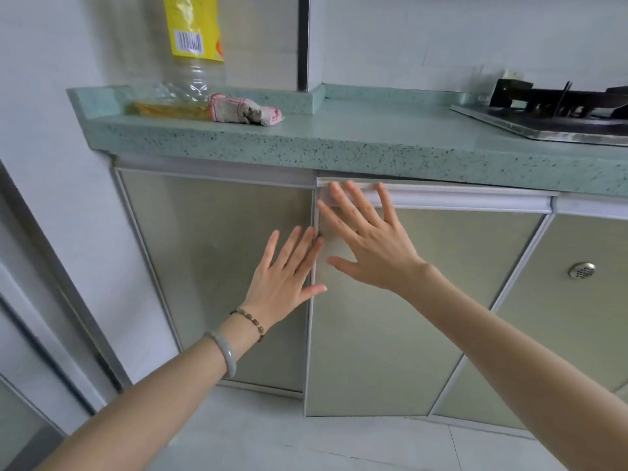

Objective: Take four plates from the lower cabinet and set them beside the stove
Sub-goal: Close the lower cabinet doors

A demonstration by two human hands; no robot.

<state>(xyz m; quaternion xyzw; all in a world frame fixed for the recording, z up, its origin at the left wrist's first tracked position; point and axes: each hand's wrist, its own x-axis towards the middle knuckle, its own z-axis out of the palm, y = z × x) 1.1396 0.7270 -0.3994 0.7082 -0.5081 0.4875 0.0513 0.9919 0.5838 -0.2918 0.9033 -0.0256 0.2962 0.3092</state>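
Both hands spread flat at frame center: left hand (pixel 283 277) on the left door (pixel 217 266), right hand (pixel 368 243) on the middle cabinet door (pixel 390 334), fingertips at its top rail. Stove (pixel 557 113) upper right. Plates unseen.

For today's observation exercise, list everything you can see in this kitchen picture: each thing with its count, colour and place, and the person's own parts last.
Countertop: one, speckled green, above the cabinets.
Oil bottle: one, clear with a yellow label, at the countertop's back left.
Cloth: one, dirty white with pink edging, right of the bottle.
Gas stove: one, black grates on a steel top, at the countertop's right.
Cabinet doors: three, pale metallic, under the countertop; the middle one slightly ajar.
Vent: one, round, silver, on the right door.
Floor: pale tiles.
Plates: none in view.
Bracelets: two, a pale bangle and brown beads, on the left wrist.
Left hand: open, fingers at the middle door's edge.
Right hand: open, fingertips at that door's handle rail.
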